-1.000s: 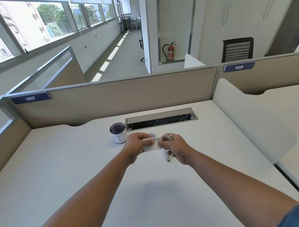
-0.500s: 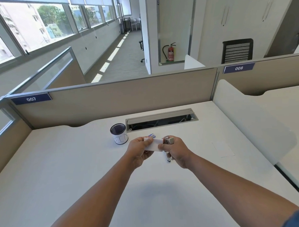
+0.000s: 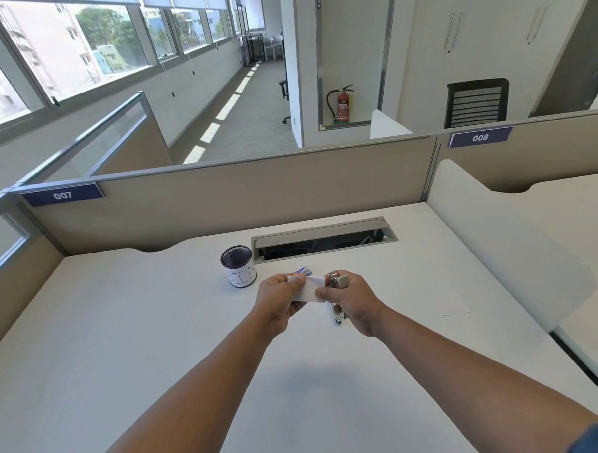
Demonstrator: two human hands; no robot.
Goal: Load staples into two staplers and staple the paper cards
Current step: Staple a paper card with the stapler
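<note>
Holding a white paper card [image 3: 307,289] above the bench [image 3: 124,336], the left hand [image 3: 280,300] pinches the card's left end between thumb and fingers, its grip closed on the paper. The right hand [image 3: 354,302] has its grip clenched around a silver stapler [image 3: 337,281], whose metal head pokes out above the fist; the thumb presses the card's right edge, so the card spans the gap between both hands. Below the right hand, a second stapler [image 3: 337,315] lies on the bench, mostly hidden by the fingers, with only its dark tip and pale body showing. Just behind the card, a small blue and white staple box [image 3: 303,270] peeks out; its print is too small to read.

Left of the hands stands a dark mesh cup [image 3: 238,266] wrapped in a white label handwritten "BIN". Behind it sits an open cable tray [image 3: 322,240] set into the bench. To the right, a loose paper sheet [image 3: 448,300] lies flat, well apart from the hands. On the partition, blue plates read "007" [image 3: 62,195] and "008" [image 3: 480,137]. Beyond, a red fire extinguisher [image 3: 343,104] stands in a wall niche.
</note>
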